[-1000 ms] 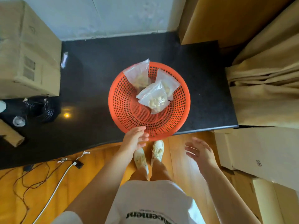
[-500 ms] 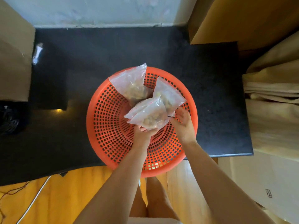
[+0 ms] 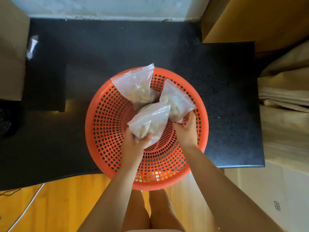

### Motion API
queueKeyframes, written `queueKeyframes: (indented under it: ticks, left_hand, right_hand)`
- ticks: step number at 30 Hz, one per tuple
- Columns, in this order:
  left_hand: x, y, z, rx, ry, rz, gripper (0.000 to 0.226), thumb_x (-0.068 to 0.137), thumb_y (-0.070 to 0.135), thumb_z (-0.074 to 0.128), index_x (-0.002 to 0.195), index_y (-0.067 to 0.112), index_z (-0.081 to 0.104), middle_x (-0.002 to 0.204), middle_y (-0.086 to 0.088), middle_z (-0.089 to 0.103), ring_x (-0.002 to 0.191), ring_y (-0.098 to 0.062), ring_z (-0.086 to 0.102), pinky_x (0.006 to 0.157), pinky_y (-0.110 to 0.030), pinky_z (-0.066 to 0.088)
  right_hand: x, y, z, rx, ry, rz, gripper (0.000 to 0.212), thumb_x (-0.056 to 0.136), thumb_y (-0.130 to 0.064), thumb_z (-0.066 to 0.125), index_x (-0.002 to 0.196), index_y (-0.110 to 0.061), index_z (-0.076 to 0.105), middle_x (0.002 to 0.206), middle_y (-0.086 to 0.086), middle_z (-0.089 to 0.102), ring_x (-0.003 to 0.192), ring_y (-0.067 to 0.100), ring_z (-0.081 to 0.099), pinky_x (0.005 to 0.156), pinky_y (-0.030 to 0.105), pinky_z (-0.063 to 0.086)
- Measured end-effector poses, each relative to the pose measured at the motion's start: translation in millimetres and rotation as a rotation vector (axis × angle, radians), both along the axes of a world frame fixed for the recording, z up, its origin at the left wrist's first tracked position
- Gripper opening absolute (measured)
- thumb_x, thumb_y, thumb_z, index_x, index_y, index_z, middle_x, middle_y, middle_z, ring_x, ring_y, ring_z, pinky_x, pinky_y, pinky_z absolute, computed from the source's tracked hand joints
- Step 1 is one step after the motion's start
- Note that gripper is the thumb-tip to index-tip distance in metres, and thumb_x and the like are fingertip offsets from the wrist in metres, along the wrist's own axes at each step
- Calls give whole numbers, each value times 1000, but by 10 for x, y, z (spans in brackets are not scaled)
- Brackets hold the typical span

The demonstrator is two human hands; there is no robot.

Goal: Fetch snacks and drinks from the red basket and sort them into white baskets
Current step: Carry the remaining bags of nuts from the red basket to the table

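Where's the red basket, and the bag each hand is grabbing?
Red basket [image 3: 107,124], head view, left wall.
Near bag [image 3: 150,121], head view, its middle; left hand [image 3: 133,143] grips it.
Right bag [image 3: 177,101], head view, its middle; right hand [image 3: 185,131] grips it.

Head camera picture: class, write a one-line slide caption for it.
Left hand and right hand each grip a clear snack bag inside the red basket; a third bag lies untouched.
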State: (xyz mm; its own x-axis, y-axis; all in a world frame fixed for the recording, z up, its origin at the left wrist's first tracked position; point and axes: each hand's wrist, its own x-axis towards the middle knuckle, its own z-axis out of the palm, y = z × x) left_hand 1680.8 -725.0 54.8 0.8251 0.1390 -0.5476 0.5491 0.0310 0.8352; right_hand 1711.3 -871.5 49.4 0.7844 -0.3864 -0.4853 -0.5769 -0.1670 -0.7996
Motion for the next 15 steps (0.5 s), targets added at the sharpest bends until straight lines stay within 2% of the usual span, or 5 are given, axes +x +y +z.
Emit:
queueKeyframes:
  ticks: [4,7,9,12,15]
  left_hand:
    - [-98,288,137,6,-72,65,50,80,3,66,128,8,50,122,-8,62,110,-11,61,88,-13,48]
    - [-133,425,218,-46,-85,116,50,79,12,61,127,18,50,122,-1,62,113,-12,60,85,-13,50]
    - [-151,485,254,-68,-93,128,49,77,17,60,124,28,51,119,7,63,112,-9,61,83,-13,51]
    - [-166,536,279,-91,-84,139,45,79,20,65,119,37,53,117,11,64,112,-8,61,89,-24,52]
    - [-167,562,282,-109,-60,136,43,78,22,67,116,39,55,120,7,64,114,-14,61,93,-32,49]
  right_hand:
    - [128,184,-124,-133,36,-78,67,71,1,64,131,1,36,130,18,42,123,32,39,107,41,30]
    - [187,271,-195,-226,70,-143,81,64,-10,77,132,0,34,131,19,40,122,35,36,101,31,20]
    - [206,292,-226,-249,80,-188,83,62,-19,81,131,-4,37,131,17,42,124,35,35,101,34,20]
    - [207,300,-283,-263,64,-182,76,65,-24,80,130,-10,42,131,14,42,126,34,33,106,43,23]
    - [206,297,-297,-257,46,-170,74,67,-26,79,130,-10,43,133,13,41,127,33,32,107,42,23]
